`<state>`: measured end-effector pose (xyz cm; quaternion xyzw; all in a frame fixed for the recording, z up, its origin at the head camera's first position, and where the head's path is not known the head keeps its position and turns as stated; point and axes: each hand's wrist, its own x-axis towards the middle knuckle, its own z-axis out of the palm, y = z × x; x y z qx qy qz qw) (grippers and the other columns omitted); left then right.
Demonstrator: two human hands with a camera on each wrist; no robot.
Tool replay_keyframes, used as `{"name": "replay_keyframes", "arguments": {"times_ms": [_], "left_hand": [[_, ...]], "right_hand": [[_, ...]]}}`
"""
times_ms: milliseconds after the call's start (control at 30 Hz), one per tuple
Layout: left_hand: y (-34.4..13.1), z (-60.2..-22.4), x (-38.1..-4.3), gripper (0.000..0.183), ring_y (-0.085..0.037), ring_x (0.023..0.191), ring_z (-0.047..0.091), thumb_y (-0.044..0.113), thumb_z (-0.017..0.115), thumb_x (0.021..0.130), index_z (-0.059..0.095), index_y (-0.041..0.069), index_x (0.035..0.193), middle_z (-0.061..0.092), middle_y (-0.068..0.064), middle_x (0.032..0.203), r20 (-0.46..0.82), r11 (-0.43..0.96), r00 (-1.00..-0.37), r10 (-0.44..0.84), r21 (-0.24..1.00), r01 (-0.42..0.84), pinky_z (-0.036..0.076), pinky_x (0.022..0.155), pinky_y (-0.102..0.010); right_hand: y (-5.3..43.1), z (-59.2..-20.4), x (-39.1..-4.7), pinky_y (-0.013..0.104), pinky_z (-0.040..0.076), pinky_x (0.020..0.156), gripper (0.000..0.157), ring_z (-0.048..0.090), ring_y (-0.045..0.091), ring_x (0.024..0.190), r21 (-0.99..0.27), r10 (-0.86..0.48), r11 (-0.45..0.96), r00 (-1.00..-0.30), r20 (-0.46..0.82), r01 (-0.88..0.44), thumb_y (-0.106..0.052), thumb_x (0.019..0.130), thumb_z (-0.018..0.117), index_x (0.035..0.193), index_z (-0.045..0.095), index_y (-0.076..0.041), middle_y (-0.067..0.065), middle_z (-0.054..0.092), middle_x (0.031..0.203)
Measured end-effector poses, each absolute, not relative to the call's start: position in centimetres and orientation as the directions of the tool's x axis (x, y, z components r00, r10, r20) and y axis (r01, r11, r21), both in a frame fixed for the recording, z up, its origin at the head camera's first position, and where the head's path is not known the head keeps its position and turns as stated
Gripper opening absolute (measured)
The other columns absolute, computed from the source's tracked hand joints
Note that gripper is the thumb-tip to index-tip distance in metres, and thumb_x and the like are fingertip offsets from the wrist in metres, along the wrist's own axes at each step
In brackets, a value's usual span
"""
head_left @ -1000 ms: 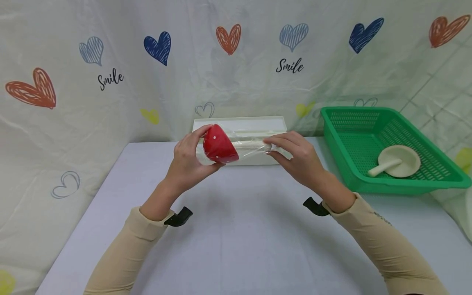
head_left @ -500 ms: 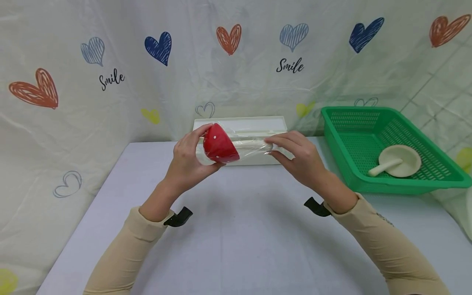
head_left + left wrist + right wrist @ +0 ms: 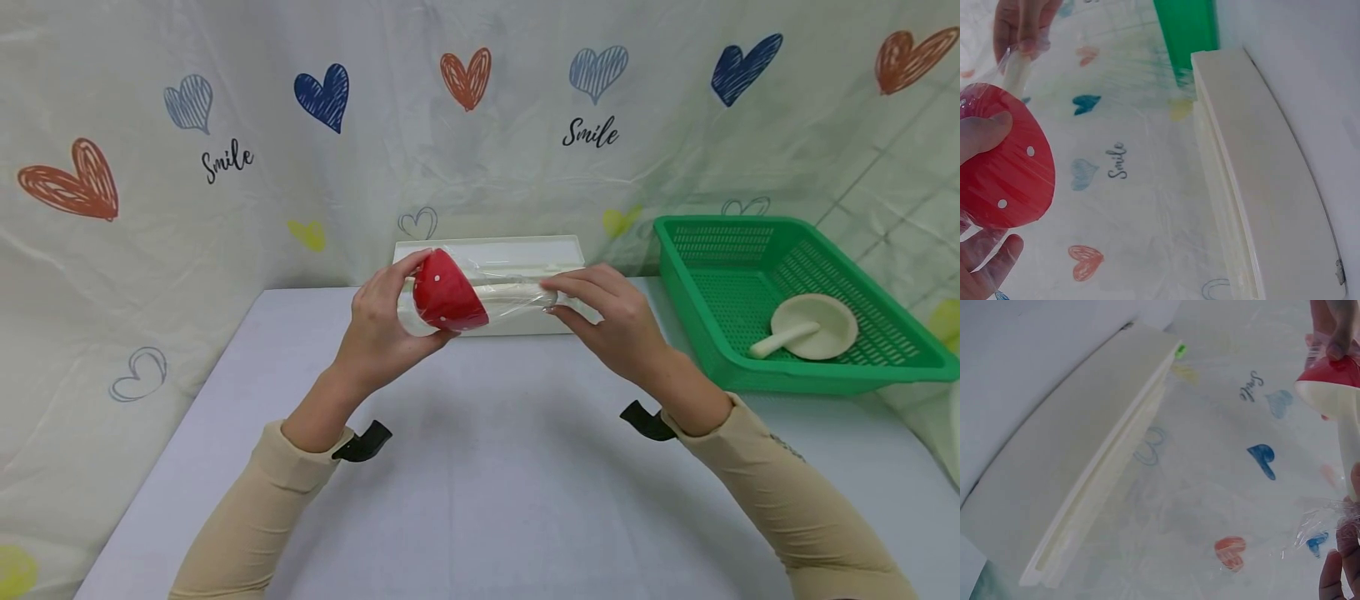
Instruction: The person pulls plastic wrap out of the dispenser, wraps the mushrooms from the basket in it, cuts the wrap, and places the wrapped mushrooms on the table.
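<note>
A toy-like mushroom [image 3: 448, 293] with a red, white-dotted cap and a long white stem lies on its side in the air, wrapped in clear plastic film. My left hand [image 3: 381, 323] grips the cap, thumb and fingers on opposite sides of it. At the stem's far end my right hand [image 3: 611, 315] pinches the tip through the film. The left wrist view shows the cap [image 3: 1025, 172] from its domed side. In the right wrist view the pale underside and the stem [image 3: 1347, 434] are visible, with loose film near my right fingers.
Behind the hands a white box [image 3: 517, 325] stands on the white table [image 3: 465, 483], against the heart-printed backdrop. A green basket [image 3: 795, 379] stands at the right, holding a white mushroom-shaped piece [image 3: 825, 329] with its stem toward the near left.
Both hands keep their hold on the mushroom. The right hand and the stem's end have shifted very slightly to the right; little else differs.
</note>
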<state>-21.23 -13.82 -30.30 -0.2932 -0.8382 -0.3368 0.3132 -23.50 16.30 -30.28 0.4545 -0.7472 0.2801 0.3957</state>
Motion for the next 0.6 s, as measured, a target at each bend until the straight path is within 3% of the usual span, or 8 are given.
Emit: {"name": "replay_keyframes", "arguments": {"times_ms": [600], "left_hand": [[-13.9, -30.27, -20.93, 0.09, -0.026, 0.123, 0.054, 0.014, 0.094, 0.07, 0.047, 0.004, 0.146, 0.059, -0.012, 0.137, 0.753, 0.579, -0.59, 0.291, 0.352, 0.735, 0.045, 0.099, -0.058]], "right_hand": [[16.06, -30.15, -22.71, 0.018, 0.045, 0.086, 0.052, 0.063, 0.031, 0.089, -0.116, -0.404, 0.384, -0.28, 0.871, -0.916, 0.02, 0.066, 0.084, 0.114, 0.074, 0.001, 0.015, 0.074, 0.102]]}}
